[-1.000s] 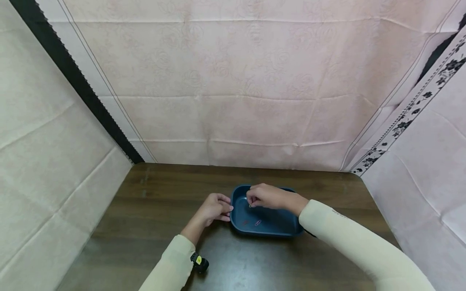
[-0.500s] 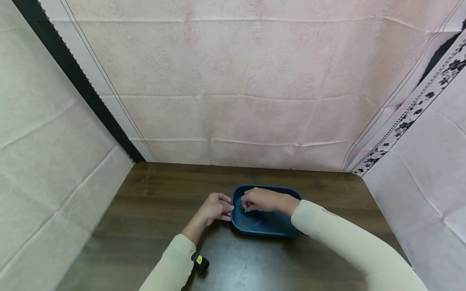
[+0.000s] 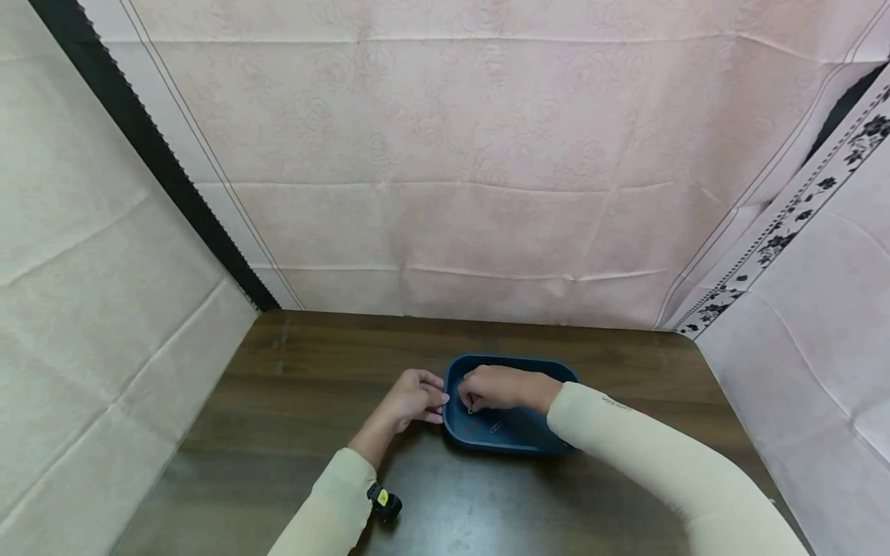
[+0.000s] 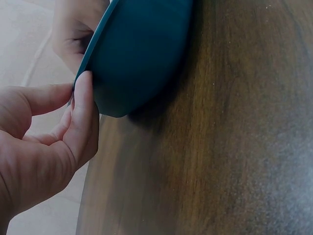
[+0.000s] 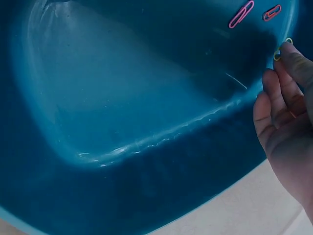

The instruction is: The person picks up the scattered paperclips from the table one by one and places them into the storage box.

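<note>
A blue plastic tray [image 3: 511, 446] stands on the wooden table. My left hand [image 3: 413, 400] pinches its left rim between thumb and fingers, plain in the left wrist view. Inside the tray, low over its left part, is my right hand [image 3: 502, 386]. Its thumb and fingertip pinch a small yellow paper clip [image 5: 277, 55], partly hidden by the fingers. On the tray floor lie a pink paper clip [image 5: 241, 14] and a smaller orange-red paper clip [image 5: 272, 12], close beside the right hand's fingertips.
The brown wooden table [image 3: 313, 386] reaches a pale cloth wall [image 3: 452, 232] behind the tray. More cloth hangs at left and right. A small black camera [image 3: 385, 503] sits on my left wrist.
My right hand has moved left and toward me inside the tray, lower over its floor, with the yellow paper clip. The left hand has stayed at the rim.
</note>
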The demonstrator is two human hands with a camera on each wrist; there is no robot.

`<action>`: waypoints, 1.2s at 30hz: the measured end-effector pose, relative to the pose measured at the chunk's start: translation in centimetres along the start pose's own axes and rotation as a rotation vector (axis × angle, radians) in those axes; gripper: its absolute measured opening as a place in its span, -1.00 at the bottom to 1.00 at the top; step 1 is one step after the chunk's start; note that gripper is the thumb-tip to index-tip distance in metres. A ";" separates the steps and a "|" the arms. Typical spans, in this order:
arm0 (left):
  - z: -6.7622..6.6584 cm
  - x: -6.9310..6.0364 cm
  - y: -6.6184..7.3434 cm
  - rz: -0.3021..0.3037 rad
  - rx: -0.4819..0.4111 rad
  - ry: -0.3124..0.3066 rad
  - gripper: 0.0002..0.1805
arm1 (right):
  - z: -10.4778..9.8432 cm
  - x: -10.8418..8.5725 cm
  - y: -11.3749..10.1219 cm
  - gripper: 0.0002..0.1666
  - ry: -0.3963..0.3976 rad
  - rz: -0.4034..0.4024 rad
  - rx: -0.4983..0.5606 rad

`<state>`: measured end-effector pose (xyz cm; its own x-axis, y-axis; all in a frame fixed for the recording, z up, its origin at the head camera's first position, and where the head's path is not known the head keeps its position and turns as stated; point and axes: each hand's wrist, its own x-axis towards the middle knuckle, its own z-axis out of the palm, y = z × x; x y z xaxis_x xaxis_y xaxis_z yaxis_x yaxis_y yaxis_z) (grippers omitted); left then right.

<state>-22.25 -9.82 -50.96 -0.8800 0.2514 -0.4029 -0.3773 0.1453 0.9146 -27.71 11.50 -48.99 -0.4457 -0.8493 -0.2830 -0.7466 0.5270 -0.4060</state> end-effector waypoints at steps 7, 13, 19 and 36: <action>0.1 -0.1 0.1 0.014 0.007 -0.007 -0.68 | 0.5 0.5 0.4 -0.93 -0.023 0.001 -0.015; 0.1 -0.1 0.1 0.012 0.011 -0.009 -0.70 | 0.9 0.8 0.5 -0.94 -0.036 0.017 0.000; 0.1 -0.1 0.0 0.016 0.010 -0.014 -0.69 | 1.1 0.9 0.5 -0.93 -0.045 0.036 -0.007; -0.1 0.0 -0.1 0.013 0.010 -0.008 -0.69 | 1.2 1.1 0.7 -0.92 -0.031 0.024 -0.029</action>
<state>-22.21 -9.92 -51.07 -0.8822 0.2613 -0.3917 -0.3633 0.1514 0.9193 -28.15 10.98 -50.64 -0.4487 -0.8348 -0.3191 -0.7503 0.5459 -0.3730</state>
